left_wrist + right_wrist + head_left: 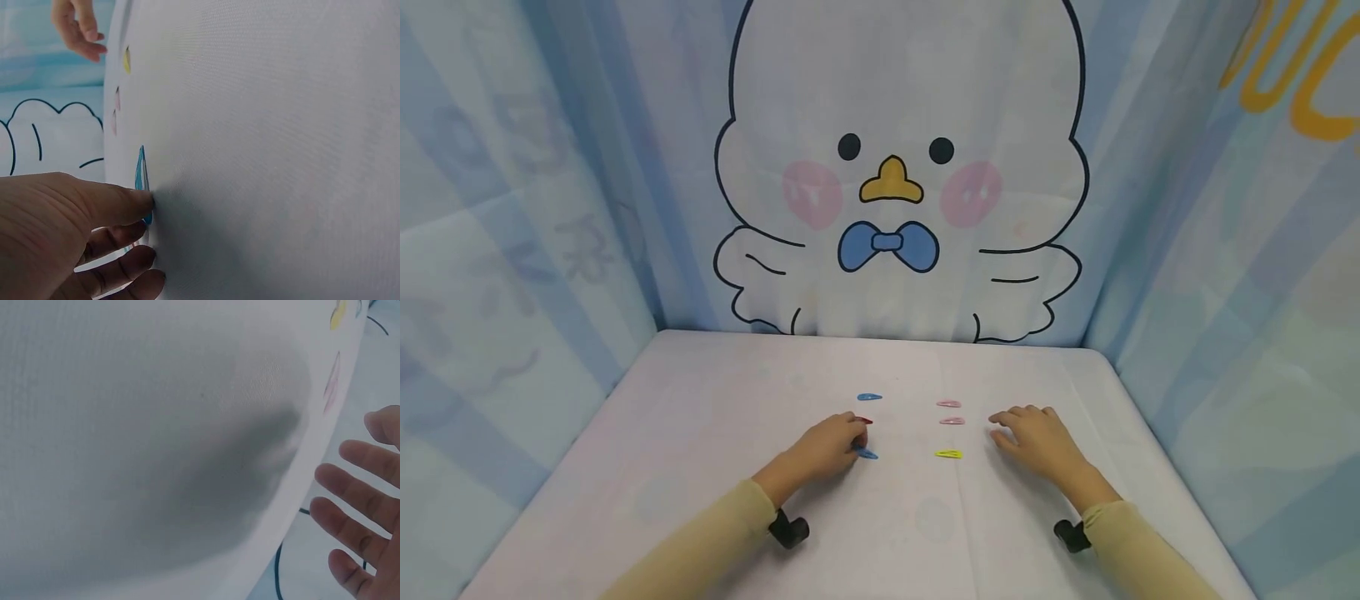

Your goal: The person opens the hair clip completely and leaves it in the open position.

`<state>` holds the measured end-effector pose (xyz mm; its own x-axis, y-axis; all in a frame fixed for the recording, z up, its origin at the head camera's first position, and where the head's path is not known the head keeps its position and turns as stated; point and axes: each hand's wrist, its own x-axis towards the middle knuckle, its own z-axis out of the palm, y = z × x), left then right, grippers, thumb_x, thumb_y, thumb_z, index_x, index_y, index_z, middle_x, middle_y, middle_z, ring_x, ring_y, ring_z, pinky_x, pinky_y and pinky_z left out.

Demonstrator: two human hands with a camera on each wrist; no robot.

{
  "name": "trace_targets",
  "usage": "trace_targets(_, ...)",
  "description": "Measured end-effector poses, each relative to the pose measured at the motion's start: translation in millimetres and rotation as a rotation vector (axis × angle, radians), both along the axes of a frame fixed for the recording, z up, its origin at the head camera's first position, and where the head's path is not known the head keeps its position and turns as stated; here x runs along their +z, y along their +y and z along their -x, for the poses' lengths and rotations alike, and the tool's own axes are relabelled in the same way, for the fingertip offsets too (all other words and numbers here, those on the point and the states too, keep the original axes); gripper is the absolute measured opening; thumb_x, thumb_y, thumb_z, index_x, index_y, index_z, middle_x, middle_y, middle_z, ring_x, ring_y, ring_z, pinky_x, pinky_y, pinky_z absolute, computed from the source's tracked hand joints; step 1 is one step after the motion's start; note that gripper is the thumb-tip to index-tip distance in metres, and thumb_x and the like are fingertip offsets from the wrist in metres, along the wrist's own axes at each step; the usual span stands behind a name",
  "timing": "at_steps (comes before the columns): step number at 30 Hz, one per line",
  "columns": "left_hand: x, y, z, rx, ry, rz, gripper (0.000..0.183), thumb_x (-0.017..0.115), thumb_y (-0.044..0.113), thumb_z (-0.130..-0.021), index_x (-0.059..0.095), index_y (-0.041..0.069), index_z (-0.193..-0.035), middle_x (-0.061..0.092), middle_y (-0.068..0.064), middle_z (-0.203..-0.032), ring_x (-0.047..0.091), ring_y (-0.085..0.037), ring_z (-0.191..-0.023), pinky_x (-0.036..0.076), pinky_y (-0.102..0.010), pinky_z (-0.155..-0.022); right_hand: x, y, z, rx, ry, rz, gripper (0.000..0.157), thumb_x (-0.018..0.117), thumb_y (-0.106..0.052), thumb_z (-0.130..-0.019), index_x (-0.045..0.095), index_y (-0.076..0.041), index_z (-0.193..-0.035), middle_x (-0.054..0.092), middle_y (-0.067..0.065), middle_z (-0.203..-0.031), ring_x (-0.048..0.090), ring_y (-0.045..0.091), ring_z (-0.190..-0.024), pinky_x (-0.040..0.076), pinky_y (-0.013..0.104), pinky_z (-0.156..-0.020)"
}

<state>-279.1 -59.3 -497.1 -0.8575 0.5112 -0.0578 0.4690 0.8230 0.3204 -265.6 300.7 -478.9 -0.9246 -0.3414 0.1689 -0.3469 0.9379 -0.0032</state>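
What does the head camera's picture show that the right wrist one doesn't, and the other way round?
Only the head view shows the left hand, the red clip by its fingers, and the cartoon's beak and blue bow tie.

Only the right wrist view shows the right hand from its palm side, fingers spread.

Both show that hand, the yellow clip, at least one pink clip and the pale tabletop.
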Motion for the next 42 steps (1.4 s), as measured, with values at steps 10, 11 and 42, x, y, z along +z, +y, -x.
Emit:
trace_targets(10, 4.9, 12, -9.1, -0.007, 0.003, -0.053, 0.012, 0.072, 0.011, -0.094, 0.064, 0.020, -0.093, 0.064, 0.008, -0.086, 0.055, -0.009, -0.077, 0.051, -0.030, -0.076, 1.5, -18, -2.9, 0.054, 0.040, 0.001, 0.026, 0.073, -0.033, -0.095, 0.077, -0.016, -0.115, 0.076, 0.004, -0.113, 0.068, 0.030, -0.106, 0.049, 0.057, -0.092)
trace_targets(11, 6.1, 14, -10.5, -0.011, 0.004, -0.062, 0.012, 0.072, 0.011, -0.095, 0.064, 0.020, -0.094, 0.065, 0.009, -0.086, 0.055, -0.008, -0.077, 0.052, -0.030, -0.076, 2.4, -22, -4.1, 0.066, 0.048, 0.009, 0.026, 0.073, -0.033, -0.095, 0.077, -0.016, -0.114, 0.076, 0.004, -0.112, 0.069, 0.030, -0.105, 0.049, 0.056, -0.092)
trace_targets(42, 80.0, 35, -70.1, -0.131, 0.268, -0.384, 0.008, 0.073, 0.016, -0.097, 0.070, 0.021, -0.103, 0.073, 0.008, -0.097, 0.060, -0.003, -0.080, 0.051, -0.018, -0.072, 67.6, -95, -68.7, 0.387, 0.277, 0.108, 0.005, 0.076, -0.026, -0.090, 0.076, -0.024, -0.094, 0.068, -0.014, -0.082, 0.063, 0.007, -0.080, 0.044, 0.030, -0.074)
